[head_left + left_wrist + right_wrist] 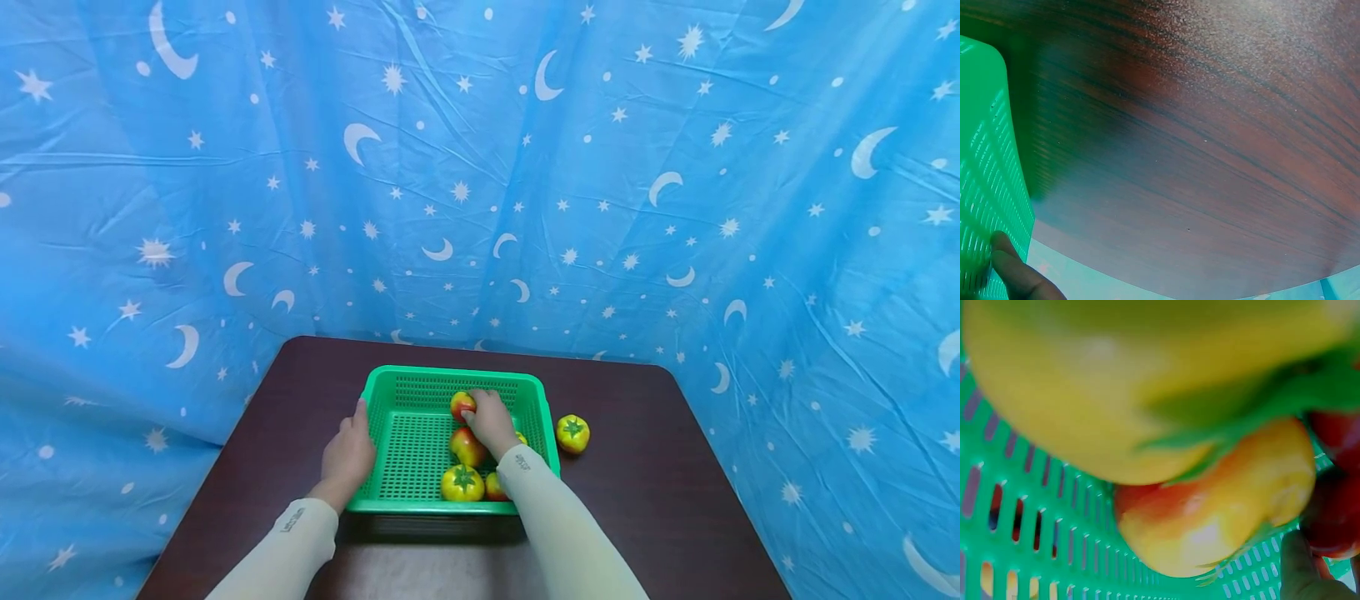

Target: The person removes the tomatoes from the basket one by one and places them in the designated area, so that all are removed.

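Observation:
A green plastic basket (457,507) with slotted walls stands on the table. My left hand (349,454) grips its left side, with fingertips against the outer wall in the left wrist view. Inside the basket, my right hand (491,423) holds a red-and-yellow tomato (462,406) near the back wall. Another red-and-yellow tomato (468,448) lies just in front of it. At the front sits a yellow tomato (462,483) with a green star-shaped calyx. My right wrist and sleeve partly cover more tomatoes. A large yellow tomato (1116,387) fills the upper right wrist view.
One yellow tomato (573,434) with a green calyx sits on the dark brown table (645,500), right of the basket. Behind the table hangs a blue curtain (480,208) patterned with moons and stars.

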The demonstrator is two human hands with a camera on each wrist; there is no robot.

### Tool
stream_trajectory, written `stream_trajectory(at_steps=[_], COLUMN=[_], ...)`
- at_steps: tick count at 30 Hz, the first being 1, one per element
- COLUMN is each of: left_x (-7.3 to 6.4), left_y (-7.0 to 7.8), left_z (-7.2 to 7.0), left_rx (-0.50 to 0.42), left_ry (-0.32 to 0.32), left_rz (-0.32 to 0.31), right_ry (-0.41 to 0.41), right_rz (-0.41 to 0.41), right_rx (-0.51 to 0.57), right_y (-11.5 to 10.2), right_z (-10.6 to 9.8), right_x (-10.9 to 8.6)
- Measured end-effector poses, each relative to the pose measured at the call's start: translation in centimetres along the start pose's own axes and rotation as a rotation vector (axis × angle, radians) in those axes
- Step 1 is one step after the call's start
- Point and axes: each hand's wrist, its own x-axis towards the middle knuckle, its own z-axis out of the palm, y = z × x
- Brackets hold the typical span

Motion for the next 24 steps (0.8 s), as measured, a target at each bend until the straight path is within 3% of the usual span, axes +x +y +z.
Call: stream_trajectory(at_steps=[5, 14, 24], left_x=[0.0, -0.1, -0.1], left_y=[-0.1, 0.0, 0.0], left_z=[-0.1, 0.1, 0.1], left_rx=[0.008, 0.003, 0.002], left_ry=[0.008, 0.001, 0.004], left_rz=[0.009, 0.001, 0.004], right_ry=[0.022, 0.003, 0.161], right_rz=[-0.013, -0.100, -0.177], right_rx=[0.053, 0.044, 0.129], right_y=[-0.3, -0.7, -0.4], right_z=[-0.2, -1.4, -4.2], right_x=[0.2, -0.1, 0.2])
